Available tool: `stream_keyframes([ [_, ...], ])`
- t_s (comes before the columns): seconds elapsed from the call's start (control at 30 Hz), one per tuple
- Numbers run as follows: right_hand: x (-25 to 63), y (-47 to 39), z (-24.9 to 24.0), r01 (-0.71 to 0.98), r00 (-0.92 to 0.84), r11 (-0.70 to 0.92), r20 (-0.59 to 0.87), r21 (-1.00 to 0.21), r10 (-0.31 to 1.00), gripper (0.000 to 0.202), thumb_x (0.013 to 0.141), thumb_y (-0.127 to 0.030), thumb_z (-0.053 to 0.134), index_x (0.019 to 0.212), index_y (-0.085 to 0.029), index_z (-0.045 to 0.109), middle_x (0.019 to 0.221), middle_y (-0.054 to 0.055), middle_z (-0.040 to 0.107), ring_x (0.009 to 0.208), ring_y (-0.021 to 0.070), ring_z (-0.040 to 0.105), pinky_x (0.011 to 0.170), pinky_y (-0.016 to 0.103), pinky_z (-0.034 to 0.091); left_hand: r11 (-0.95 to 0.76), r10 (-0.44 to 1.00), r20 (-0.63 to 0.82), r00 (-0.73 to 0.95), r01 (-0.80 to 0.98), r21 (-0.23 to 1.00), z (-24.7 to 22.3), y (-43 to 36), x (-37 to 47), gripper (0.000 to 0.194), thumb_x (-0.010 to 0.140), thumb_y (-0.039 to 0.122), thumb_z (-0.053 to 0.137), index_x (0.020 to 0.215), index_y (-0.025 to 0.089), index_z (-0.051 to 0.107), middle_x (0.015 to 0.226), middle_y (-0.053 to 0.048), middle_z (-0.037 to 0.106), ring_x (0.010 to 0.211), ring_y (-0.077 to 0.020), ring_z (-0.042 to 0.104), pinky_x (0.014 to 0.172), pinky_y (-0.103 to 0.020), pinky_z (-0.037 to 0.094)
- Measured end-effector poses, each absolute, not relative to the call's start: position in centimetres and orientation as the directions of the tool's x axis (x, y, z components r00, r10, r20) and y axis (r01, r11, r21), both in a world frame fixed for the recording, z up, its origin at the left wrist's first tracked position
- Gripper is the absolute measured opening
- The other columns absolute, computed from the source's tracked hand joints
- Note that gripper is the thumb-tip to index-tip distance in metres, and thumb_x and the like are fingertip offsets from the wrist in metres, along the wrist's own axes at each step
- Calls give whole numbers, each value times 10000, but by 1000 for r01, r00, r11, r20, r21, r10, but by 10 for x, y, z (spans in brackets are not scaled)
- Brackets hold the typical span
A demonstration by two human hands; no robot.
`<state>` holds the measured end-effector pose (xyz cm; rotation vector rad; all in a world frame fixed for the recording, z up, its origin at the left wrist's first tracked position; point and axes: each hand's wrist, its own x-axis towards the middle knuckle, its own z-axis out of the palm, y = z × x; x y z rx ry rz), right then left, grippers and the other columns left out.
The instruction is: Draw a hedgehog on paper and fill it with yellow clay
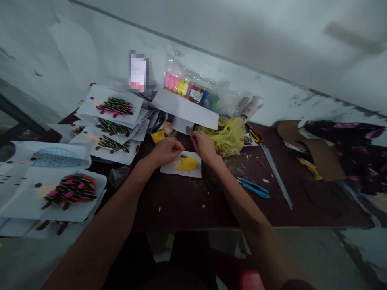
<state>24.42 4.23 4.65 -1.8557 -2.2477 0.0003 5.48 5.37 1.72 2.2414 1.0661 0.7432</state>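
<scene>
A small white card (pixel 193 171) with a yellow shape (pixel 188 163) on it lies on the dark table between my hands. My left hand (pixel 168 152) is over the card's upper left corner, its fingers bent together; what they hold, if anything, is too small to tell. Just past the card's upper right corner is my right hand (pixel 204 146), its fingertips pinched together, their contents not visible. A yellow piece (pixel 157 136) lies beyond my left hand. Beside my right hand sits a yellow plastic bag (pixel 231 137).
Stacks of paper with hedgehog pictures (pixel 71 193) fill the left side. Colored clay packs (pixel 181 85) and a white sheet (pixel 186 108) lie at the back. Blue-handled pliers or scissors (pixel 254 187), clear sticks (pixel 276 175), red-yellow scissors (pixel 256 135) and brown cardboard (pixel 326 159) are on the right.
</scene>
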Motion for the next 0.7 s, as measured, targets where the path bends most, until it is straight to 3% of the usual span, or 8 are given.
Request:
stream_keyframes([
  [0.2,254,-1,43,846,-249,340,259,-411,933,230,958,-137,523,1027,-200,734,1009,63,683,895,173,622,793,263,441,-505,802,151,578,522,687,21,50,51,216,781,172,597,873,189,791,872,-44,751,786,-172,650,722,-268,478],
  [0.3,252,-17,39,803,-245,358,284,-477,927,187,942,-153,585,963,-206,764,1003,59,679,885,161,624,796,261,441,-511,794,133,593,534,673,21,49,51,214,788,201,605,886,189,794,883,-52,748,792,-175,650,719,-264,473],
  [0.5,240,-24,36,795,-255,322,199,-513,946,201,943,-156,602,1028,-237,764,968,41,702,865,153,637,782,259,444,-517,788,112,605,552,654,21,50,51,210,787,197,600,896,193,779,862,-36,758,795,-167,656,710,-256,462],
  [0.7,233,-25,41,876,-247,265,98,-402,964,253,983,-190,533,1070,-245,764,1027,53,702,910,162,648,781,250,432,-512,800,116,588,570,642,20,50,53,210,769,179,591,861,180,781,830,-45,752,740,-166,648,668,-259,447],
])
